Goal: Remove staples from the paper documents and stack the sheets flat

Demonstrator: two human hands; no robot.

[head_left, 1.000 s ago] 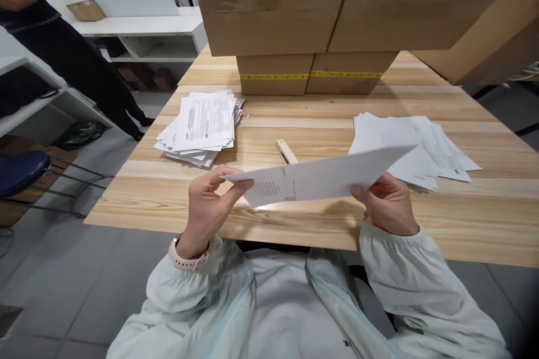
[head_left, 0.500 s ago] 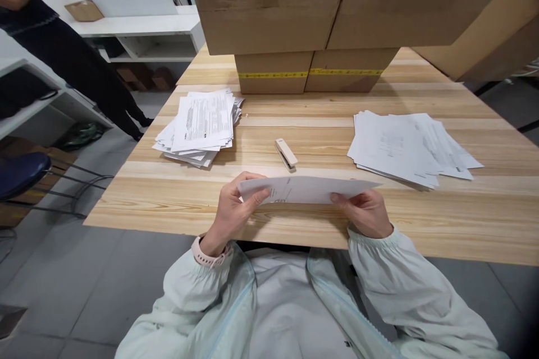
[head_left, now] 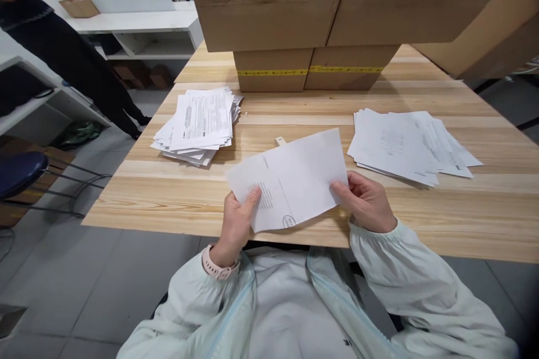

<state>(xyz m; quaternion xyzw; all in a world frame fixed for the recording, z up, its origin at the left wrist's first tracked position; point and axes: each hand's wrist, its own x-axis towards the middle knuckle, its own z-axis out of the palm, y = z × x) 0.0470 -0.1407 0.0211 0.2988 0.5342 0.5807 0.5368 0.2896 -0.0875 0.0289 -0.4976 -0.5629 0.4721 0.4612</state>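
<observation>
A white sheet of paper (head_left: pixel 301 176) with a short block of print and a round stamp is held above the near edge of the table, tilted up to the right. My left hand (head_left: pixel 238 216) pinches its lower left side, thumb on top. At the right end, my right hand (head_left: pixel 367 199) grips it, also with the thumb on top. Whether it is one sheet or several, I cannot tell. Behind the paper, only the end of a beige stapler (head_left: pixel 279 141) shows; the rest is hidden.
A stack of printed papers (head_left: pixel 202 120) lies on the wooden table (head_left: pixel 138 196) at the left. A fanned pile of papers (head_left: pixel 396 146) lies at the right. Large cardboard boxes (head_left: pixel 273 3) stand at the back. A person (head_left: pixel 71 50) stands beyond the left side, near a stool (head_left: pixel 21 174).
The paper has turned from nearly edge-on to face me, its right end raised and its left end lowered. My left hand has moved down slightly. Much of the stapler is now covered.
</observation>
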